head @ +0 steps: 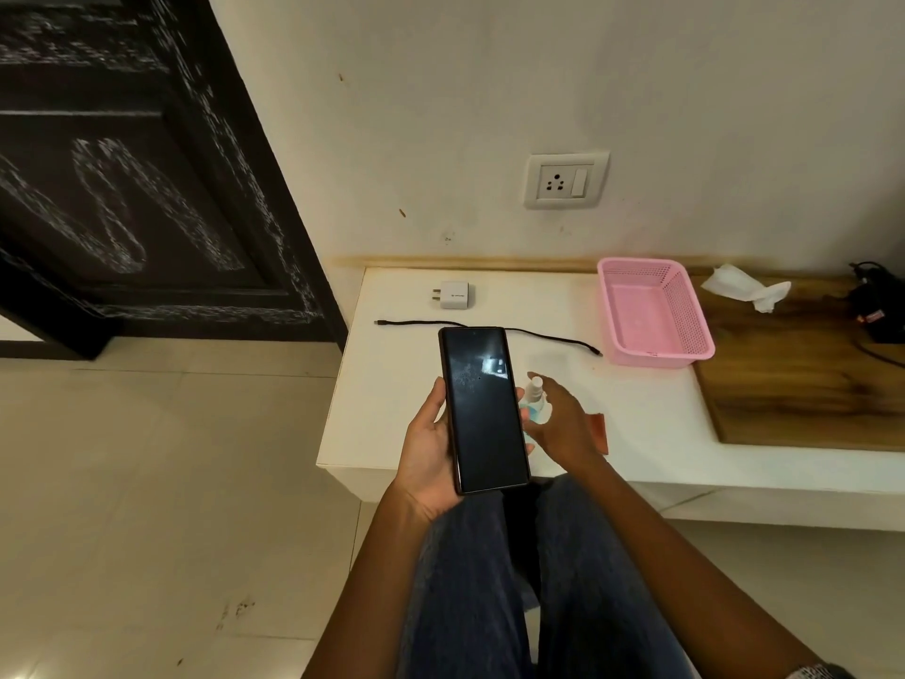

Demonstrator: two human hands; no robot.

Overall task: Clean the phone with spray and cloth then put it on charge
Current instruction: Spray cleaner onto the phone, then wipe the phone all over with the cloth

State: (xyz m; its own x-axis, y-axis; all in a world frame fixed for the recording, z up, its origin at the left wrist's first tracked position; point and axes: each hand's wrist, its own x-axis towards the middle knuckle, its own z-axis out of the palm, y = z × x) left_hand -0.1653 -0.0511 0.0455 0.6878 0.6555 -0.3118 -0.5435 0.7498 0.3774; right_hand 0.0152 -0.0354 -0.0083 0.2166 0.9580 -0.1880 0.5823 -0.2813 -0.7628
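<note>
Pink basket [685,306], crumpled tissue [744,286]

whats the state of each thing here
phone: screen dark, held in left hand
spray: upright, gripped by right hand
charger: unplugged, on table
cable: loose, both ends free
socket: nothing plugged in
basket: empty

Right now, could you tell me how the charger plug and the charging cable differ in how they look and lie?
The charger plug is white and blocky; the charging cable is black and thin. The plug lies nearer the wall, while the cable stretches across the white table in front of it, partly hidden behind the phone. Both lie on the table, not joined, and neither reaches the wall socket.
</note>
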